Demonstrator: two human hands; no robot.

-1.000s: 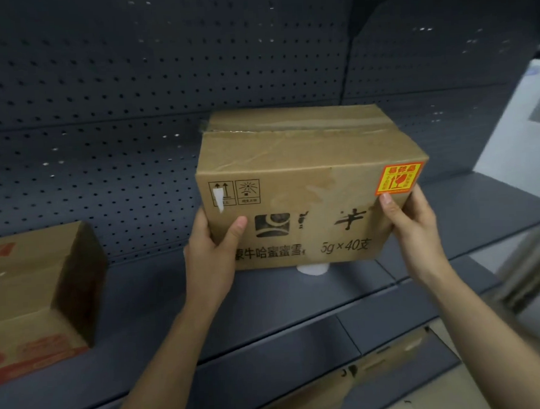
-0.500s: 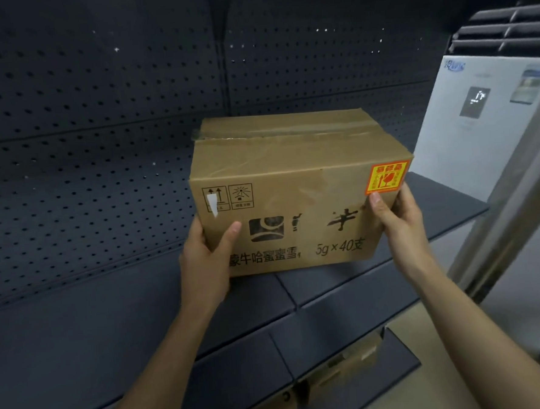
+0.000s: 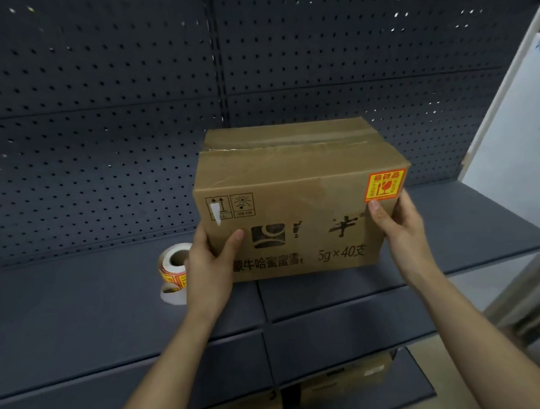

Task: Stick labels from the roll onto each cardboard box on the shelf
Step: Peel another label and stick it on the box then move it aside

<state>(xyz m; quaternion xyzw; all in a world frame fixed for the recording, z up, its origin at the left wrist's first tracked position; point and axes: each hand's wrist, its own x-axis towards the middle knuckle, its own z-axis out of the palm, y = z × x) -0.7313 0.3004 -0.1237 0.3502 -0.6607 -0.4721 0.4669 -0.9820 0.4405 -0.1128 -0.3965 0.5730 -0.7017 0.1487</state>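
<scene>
A brown cardboard box (image 3: pixel 297 202) with black print stands on the dark shelf (image 3: pixel 79 310). An orange and yellow fragile label (image 3: pixel 385 184) is stuck on the upper right corner of its front face. My left hand (image 3: pixel 210 265) grips the box's lower left edge, thumb on the front. On the right edge, my right hand (image 3: pixel 399 228) grips the box, its thumb just below the label. The label roll (image 3: pixel 173 267) lies on the shelf left of the box, partly hidden by my left hand.
A dark pegboard wall (image 3: pixel 100 135) backs the shelf. A white panel (image 3: pixel 521 144) stands at the right end of the shelf. More cardboard boxes (image 3: pixel 346 380) sit on a lower shelf below.
Both hands carried the box to the right along the shelf, keeping the same grip. The box at the far left left the view, and the label roll is now seen beside my left hand.
</scene>
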